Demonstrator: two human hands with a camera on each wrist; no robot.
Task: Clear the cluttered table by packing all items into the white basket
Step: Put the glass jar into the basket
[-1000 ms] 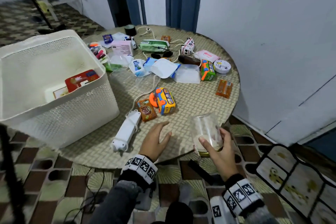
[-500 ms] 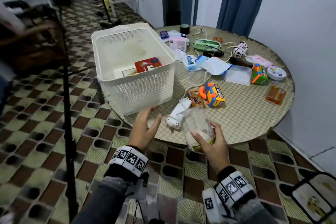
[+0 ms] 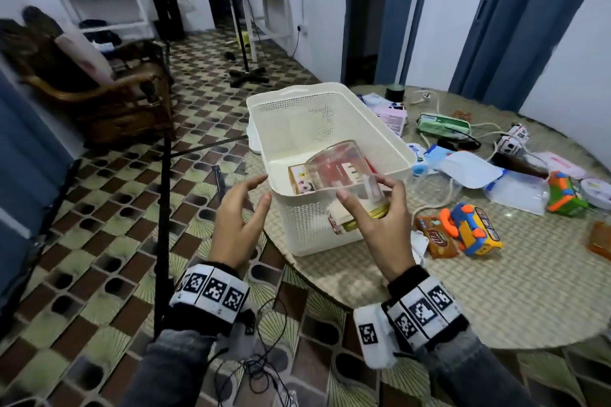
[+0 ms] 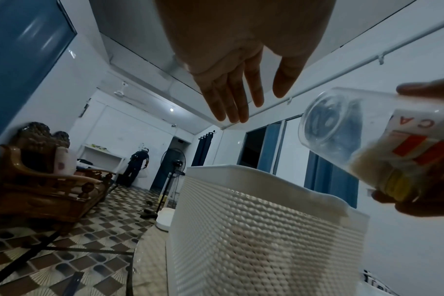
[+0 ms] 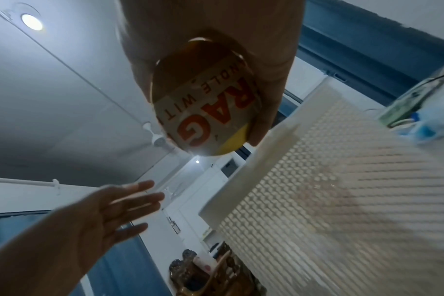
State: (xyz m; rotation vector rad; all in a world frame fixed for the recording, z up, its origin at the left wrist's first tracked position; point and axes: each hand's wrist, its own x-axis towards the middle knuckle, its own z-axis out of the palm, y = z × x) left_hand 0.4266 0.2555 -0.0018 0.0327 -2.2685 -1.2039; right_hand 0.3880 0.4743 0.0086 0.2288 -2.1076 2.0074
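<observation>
The white basket (image 3: 314,228) (image 4: 254,230) (image 5: 342,200) stands on the left part of the round woven table (image 3: 496,291). My right hand (image 3: 367,190) grips a clear plastic jar (image 3: 344,172) (image 4: 368,136) (image 5: 205,100) with a red-and-white label and a yellow lid. The jar is tilted above the basket's near rim, its clear base pointing away from me. My left hand (image 3: 261,190) (image 4: 251,104) (image 5: 129,204) hovers open beside the basket's near left corner, touching nothing. A box with pictures on it (image 3: 299,180) lies inside the basket.
Right of the basket lie an orange packet (image 3: 436,238), a toy bus (image 3: 476,230), face masks (image 3: 469,172), a green pouch (image 3: 443,125) and cables. A black tripod pole (image 3: 163,208) stands left of my left hand. A wooden chair (image 3: 99,92) and a fan stand (image 3: 244,53) are further off.
My right hand lifted the jar from the table's front edge and carried it left, up over the basket's near rim. My left hand moved along to the basket's corner. My view swung left.
</observation>
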